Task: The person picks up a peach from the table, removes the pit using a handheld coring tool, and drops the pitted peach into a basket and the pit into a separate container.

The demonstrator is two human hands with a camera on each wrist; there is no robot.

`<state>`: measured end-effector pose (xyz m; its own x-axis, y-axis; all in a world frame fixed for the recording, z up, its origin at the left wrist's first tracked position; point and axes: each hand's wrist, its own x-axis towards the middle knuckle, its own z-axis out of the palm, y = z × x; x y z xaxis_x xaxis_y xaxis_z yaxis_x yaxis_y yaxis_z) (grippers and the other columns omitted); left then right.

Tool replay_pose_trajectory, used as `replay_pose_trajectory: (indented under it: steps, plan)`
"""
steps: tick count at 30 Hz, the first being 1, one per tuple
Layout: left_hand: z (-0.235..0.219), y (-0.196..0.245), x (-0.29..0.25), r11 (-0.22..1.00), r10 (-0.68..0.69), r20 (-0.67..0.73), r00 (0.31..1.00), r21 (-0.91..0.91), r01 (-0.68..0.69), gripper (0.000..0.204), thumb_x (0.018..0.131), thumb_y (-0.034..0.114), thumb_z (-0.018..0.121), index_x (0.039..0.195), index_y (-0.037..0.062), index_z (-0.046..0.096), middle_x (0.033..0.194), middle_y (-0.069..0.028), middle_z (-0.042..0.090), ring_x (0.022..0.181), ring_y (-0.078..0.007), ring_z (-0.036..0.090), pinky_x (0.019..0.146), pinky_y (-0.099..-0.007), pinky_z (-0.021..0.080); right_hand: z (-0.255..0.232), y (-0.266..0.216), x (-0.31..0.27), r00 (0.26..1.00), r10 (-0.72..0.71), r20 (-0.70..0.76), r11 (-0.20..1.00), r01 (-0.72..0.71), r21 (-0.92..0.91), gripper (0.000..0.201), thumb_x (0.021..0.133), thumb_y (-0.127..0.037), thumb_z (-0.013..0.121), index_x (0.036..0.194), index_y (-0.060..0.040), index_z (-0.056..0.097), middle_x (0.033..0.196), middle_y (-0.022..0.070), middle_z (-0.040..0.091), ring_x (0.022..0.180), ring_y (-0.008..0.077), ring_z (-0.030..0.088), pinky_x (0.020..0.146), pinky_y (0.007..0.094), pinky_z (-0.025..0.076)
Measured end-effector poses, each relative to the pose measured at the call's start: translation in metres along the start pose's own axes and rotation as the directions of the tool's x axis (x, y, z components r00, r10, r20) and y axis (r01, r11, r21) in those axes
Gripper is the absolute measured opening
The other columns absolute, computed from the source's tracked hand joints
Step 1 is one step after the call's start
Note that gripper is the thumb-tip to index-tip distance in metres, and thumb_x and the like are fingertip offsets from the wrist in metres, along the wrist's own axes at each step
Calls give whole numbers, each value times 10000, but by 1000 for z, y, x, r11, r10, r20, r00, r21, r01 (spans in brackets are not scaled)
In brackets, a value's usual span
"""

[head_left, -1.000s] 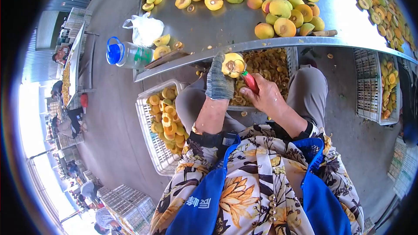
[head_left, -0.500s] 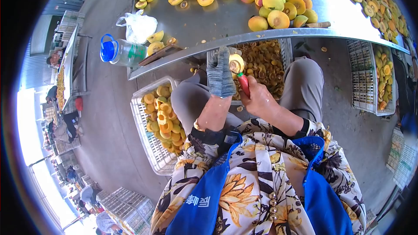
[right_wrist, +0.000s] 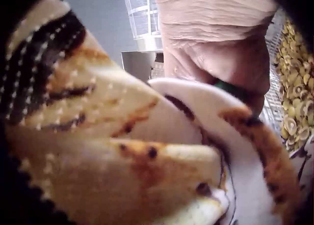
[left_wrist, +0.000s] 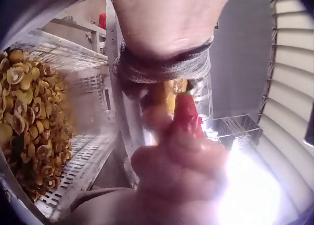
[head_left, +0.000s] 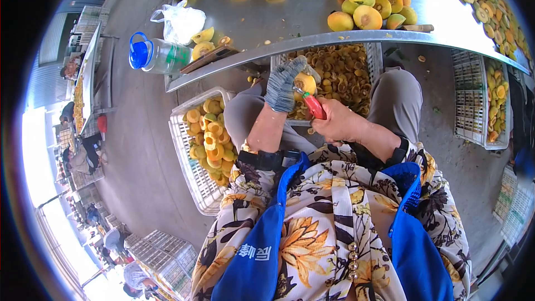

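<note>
My left hand [head_left: 280, 90], in a grey knit glove, holds a yellow peach half [head_left: 305, 83] above the crate between the knees. With my right hand [head_left: 337, 120], bare, I grip the red handle [head_left: 315, 106] of a small pitting tool. Its metal end meets the peach half at the near side. In the left wrist view the red handle [left_wrist: 185, 114] rises out of the curled right fingers [left_wrist: 181, 161], below the glove cuff [left_wrist: 164, 70]. A patterned sleeve [right_wrist: 142, 161] covers much of the right wrist view, hiding the tool beside the right hand [right_wrist: 216, 53].
A metal table [head_left: 267, 22] carries peach halves [head_left: 368, 17], a plastic bag [head_left: 184, 22] and a blue-lidded jug [head_left: 161, 56]. Beneath its edge stands a crate [head_left: 376, 58] of browned pieces. Left of the knees sits a crate [head_left: 192, 173] of peach halves, and another [head_left: 468, 106] stands right.
The peach half has turned in the gloved hand, whose fingers now lean over it to the right. The tool's tip stays at the fruit while the right wrist has shifted and tilted.
</note>
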<state>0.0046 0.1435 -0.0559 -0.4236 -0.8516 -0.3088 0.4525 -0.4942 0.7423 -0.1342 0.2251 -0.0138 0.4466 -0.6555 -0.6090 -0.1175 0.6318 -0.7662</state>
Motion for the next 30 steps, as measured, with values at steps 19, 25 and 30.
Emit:
replay_pose_trajectory:
  steps: [19,25,30]
  plan:
    - [-96,70,-71,816,531,-543,650,535,-219,340,791,323,601,937,17,620,855,-93,647,715,-221,623,669,-277,483,-19,26,21,946,-85,314,961,-5,276,208,790,-76,520,994,-51,485,548,17,439,348,93,370,318,241,313]
    - [-84,126,-94,-234,608,-300,735,817,527,486,715,400,640,1082,90,572,1094,-127,569,1014,-295,531,861,-339,411,-33,39,41,908,-332,-257,721,69,-689,294,736,-127,572,985,-3,477,724,205,583,587,329,586,532,391,475]
    - [-9,143,86,-246,595,-51,802,939,242,625,713,511,595,1210,152,474,1218,-138,486,1091,-297,481,903,-361,387,-31,31,36,764,-517,-385,781,237,-578,343,731,-155,607,1008,-8,468,737,222,582,728,401,572,641,427,466]
